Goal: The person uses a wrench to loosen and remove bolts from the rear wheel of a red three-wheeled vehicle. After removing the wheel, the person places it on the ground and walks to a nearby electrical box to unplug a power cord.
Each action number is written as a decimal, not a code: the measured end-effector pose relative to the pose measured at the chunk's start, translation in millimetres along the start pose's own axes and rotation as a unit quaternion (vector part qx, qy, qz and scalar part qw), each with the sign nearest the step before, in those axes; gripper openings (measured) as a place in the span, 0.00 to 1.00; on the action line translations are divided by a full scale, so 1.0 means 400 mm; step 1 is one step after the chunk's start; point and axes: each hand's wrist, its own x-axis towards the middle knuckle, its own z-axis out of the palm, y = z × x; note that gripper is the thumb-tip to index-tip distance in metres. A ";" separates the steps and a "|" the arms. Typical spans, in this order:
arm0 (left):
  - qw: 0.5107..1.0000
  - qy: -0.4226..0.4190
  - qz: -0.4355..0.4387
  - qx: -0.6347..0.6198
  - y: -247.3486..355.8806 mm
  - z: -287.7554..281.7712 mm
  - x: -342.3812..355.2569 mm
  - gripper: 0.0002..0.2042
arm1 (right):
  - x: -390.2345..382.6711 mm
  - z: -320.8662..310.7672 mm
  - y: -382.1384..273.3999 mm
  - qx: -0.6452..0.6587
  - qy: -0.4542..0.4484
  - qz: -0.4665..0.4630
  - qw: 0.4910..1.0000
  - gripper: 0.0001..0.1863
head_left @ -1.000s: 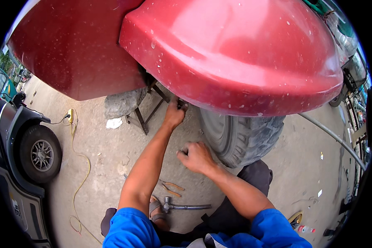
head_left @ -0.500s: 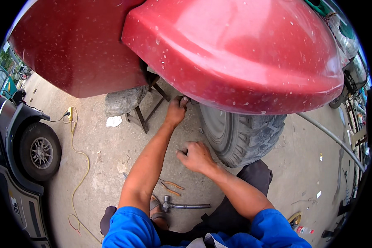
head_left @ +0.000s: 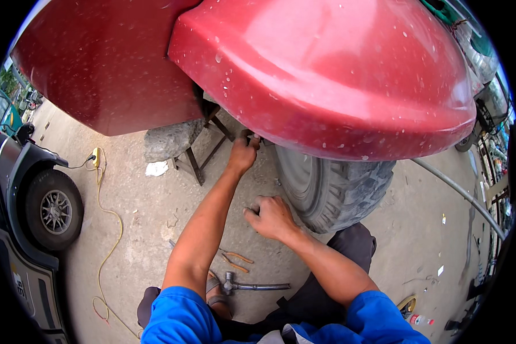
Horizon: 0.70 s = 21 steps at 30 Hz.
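Observation:
The glossy red, speckled body panel (head_left: pixel 327 86) curves over a grey, deep-treaded tyre (head_left: pixel 344 195). Under the panel's lower edge, my left hand (head_left: pixel 243 150) has its fingers closed on something mostly hidden there. My right hand (head_left: pixel 272 218), lower and beside the tyre, has loosely bent fingers, thumb apart, and no object visible in it. Behind my left hand a grey rough block (head_left: pixel 167 143) sits by a dark metal stand (head_left: pixel 196 171). On the concrete below are orange-handled pliers (head_left: pixel 238 258) and a metal hammer (head_left: pixel 258 286).
A dark vehicle's wheel (head_left: pixel 54 212) is at the left, near a yellow power strip (head_left: pixel 96 157) with trailing cord. A second red panel (head_left: pixel 103 69) fills the upper left. A long pole (head_left: pixel 458 189) slants down at the right. A plastic bottle (head_left: pixel 421 320) lies low right.
My left hand's fingers have shifted slightly at the panel edge, staying in the same place. My right hand is unmoved.

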 end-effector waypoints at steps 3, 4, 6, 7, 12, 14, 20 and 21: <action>0.987 0.074 0.142 0.008 -0.022 0.013 -0.008 0.19 | 0.000 0.000 -0.002 0.003 0.000 -0.003 1.000 0.18; 0.988 0.067 0.136 0.012 -0.027 0.012 -0.004 0.19 | 0.000 0.001 -0.004 0.003 -0.001 -0.005 1.000 0.18; 0.998 0.021 0.059 0.011 -0.030 0.004 0.013 0.18 | 0.001 0.003 -0.003 0.002 -0.003 -0.005 1.000 0.18; 1.000 0.005 0.025 -0.001 -0.031 0.004 0.017 0.18 | 0.002 0.006 0.001 0.002 -0.004 -0.004 1.000 0.18; 0.982 0.100 0.157 -0.006 -0.032 0.025 0.010 0.19 | 0.001 0.004 0.003 0.007 -0.002 -0.001 1.000 0.18; 0.973 0.125 0.194 0.019 -0.048 0.017 0.010 0.19 | 0.001 0.005 -0.003 0.007 -0.005 -0.003 1.000 0.18; 0.992 0.076 0.095 -0.021 -0.019 0.009 0.006 0.17 | 0.003 0.002 0.002 0.001 -0.005 -0.001 1.000 0.19; 0.988 0.096 0.118 -0.026 -0.025 0.015 0.004 0.17 | 0.003 0.004 0.003 0.001 -0.004 -0.001 1.000 0.19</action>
